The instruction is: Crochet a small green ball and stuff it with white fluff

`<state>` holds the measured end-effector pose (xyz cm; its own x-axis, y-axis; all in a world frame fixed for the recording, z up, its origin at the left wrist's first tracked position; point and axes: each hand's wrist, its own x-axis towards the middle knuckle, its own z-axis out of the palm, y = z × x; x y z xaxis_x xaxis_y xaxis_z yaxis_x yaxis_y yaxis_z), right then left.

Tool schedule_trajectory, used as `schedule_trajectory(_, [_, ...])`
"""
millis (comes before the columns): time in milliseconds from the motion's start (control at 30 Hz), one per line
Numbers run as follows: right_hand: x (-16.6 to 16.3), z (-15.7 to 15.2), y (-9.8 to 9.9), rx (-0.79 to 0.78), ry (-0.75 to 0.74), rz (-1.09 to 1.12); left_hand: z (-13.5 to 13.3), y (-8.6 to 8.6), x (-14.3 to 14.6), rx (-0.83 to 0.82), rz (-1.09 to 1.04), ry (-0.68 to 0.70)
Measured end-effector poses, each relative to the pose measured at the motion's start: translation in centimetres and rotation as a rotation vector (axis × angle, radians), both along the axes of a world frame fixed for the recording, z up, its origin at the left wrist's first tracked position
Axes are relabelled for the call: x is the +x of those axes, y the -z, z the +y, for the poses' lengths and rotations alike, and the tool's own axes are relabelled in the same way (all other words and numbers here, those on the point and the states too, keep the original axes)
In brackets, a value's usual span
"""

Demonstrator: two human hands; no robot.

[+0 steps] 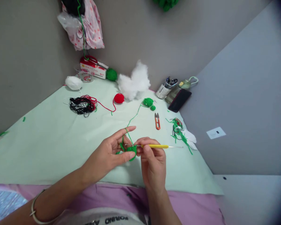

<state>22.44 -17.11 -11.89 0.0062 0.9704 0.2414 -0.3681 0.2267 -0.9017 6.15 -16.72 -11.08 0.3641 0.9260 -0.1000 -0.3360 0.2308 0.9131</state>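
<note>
My left hand pinches a small green crochet piece between thumb and fingers, its forefinger stretched out with green yarn looped over it. My right hand grips a yellow-handled crochet hook whose tip points left into the green piece. The yarn runs back across the pale green cloth to a small green yarn ball.
On the cloth lie orange thread snips, green yarn scraps, a red yarn ball, a black and red thread tangle, white stuffing, a white ball, a box, a tin and a phone.
</note>
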Motion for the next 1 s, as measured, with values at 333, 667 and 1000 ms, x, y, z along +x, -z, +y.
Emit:
schedule_trajectory(333, [-1.5,-0.2,-0.9,-0.098,-0.046,0.111,-0.7,-0.1,-1.1,-0.027,-0.085,-0.049])
schedule_trajectory(667, [-2.5,0.1,-1.9,-0.115,-0.030,0.124,-0.5,-0.8,-2.1,-0.048,-0.133,-0.056])
schedule_trajectory(1000, [-2.4,0.2,-2.4,0.006,-0.056,0.043,-0.8,-1.4,-2.5,0.013,-0.071,-0.103])
